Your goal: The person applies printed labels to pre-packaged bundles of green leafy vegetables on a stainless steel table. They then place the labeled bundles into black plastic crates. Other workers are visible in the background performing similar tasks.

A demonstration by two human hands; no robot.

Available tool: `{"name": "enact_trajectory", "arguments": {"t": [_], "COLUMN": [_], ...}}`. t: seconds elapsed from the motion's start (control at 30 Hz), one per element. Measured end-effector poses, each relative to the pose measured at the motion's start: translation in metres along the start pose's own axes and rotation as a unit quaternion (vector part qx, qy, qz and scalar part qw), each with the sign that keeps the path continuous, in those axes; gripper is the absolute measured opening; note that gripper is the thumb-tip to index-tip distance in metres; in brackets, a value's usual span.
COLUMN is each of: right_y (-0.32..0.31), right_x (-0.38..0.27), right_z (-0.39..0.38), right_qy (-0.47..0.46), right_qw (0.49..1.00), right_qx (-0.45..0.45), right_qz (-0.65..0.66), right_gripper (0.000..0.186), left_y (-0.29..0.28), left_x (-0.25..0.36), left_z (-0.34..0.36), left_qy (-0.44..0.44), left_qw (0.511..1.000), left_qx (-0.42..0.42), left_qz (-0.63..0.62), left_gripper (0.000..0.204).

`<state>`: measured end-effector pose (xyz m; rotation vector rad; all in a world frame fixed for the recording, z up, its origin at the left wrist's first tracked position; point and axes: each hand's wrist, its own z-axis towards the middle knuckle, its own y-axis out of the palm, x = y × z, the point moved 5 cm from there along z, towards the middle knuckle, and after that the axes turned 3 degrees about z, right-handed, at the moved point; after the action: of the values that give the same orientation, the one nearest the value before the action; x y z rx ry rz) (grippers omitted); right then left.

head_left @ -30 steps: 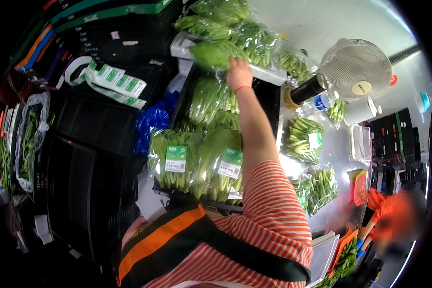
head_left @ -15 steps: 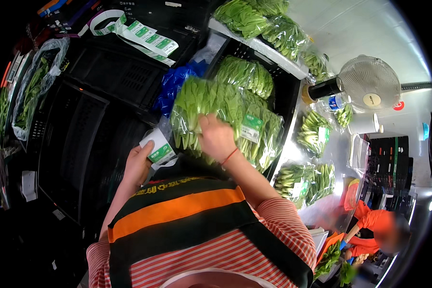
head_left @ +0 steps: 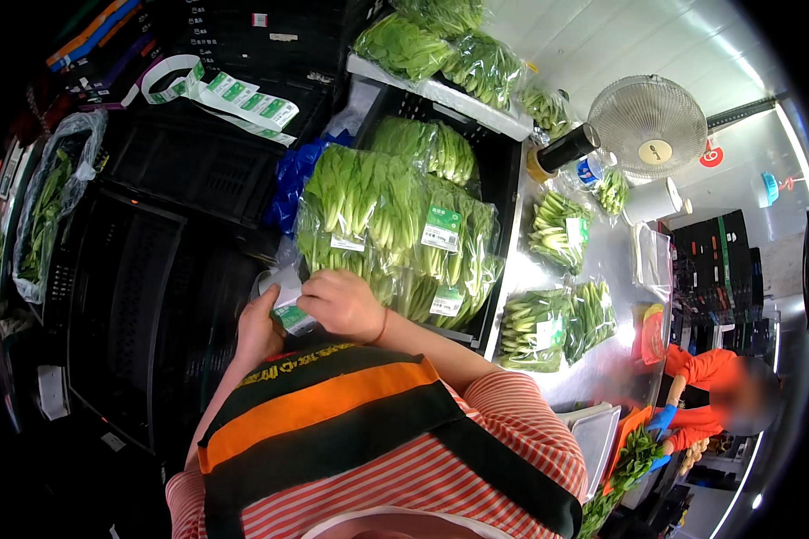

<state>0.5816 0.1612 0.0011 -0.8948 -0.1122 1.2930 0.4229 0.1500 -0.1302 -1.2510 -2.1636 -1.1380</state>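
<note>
My left hand (head_left: pixel 257 329) is closed on a strip of white and green labels (head_left: pixel 289 314) just in front of my apron. Curled fingers of my right hand (head_left: pixel 345 307) meet the right side of that strip, pinched at its edge; the fingertips are partly hidden. Right beyond my hands, clear bags of leafy greens (head_left: pixel 355 193) lie in a black crate (head_left: pixel 505 193). One white label (head_left: pixel 346 242) sits on the nearest big bag, and a green and white label (head_left: pixel 441 226) marks the bag to its right.
Left of me stand black crates (head_left: pixel 117 296), with a loose label strip (head_left: pixel 252 103) on top at the back. A blue plastic bag (head_left: pixel 289 184) lies beside the greens. The metal table (head_left: pixel 593 359) at right holds bagged greens, a bottle (head_left: pixel 593 169) and a fan (head_left: pixel 649 126). A co-worker (head_left: pixel 701 382) handles greens.
My right hand has left the bagged greens and come back toward me to the label strip in my left hand. A label now shows on the bag where it was. The view has shifted.
</note>
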Motion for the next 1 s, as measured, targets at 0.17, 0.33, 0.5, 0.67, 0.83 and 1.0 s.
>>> {"name": "enact_trajectory", "arguments": {"t": [0.17,0.33,0.5,0.67,0.83,1.0], "right_y": [-0.044,-0.062,0.011,0.070,0.039,0.026], "right_x": [0.094,0.148,0.065,0.067,0.058,0.034], "right_z": [0.000,0.010,0.029,0.001,0.016,0.023], "right_qy": [0.436,0.270,0.215,0.338,0.305,0.038], "right_qw": [0.842,0.921,0.907,0.852,0.926,0.999], "right_qx": [0.178,0.040,-0.029,-0.130,-0.018,-0.023], "right_qz": [0.263,-0.278,0.361,0.377,0.222,0.017], "right_gripper": [0.009,0.029,0.046,0.029,0.014,0.018], "left_y": [0.005,0.001,0.028,0.040,0.029,0.009], "left_x": [0.028,0.059,0.072,0.081,0.055,0.046], "left_z": [-0.010,-0.017,-0.021,-0.028,-0.024,-0.015], "left_qy": [0.076,0.137,0.108,0.155,0.183,0.141], "left_qw": [0.995,0.986,0.984,0.966,0.982,0.987], "left_qx": [0.020,0.045,-0.012,-0.118,-0.012,0.004], "left_qz": [-0.055,-0.083,-0.144,-0.170,0.056,0.074], "left_gripper": [0.030,0.036,0.038,0.041,0.037,0.034]}}
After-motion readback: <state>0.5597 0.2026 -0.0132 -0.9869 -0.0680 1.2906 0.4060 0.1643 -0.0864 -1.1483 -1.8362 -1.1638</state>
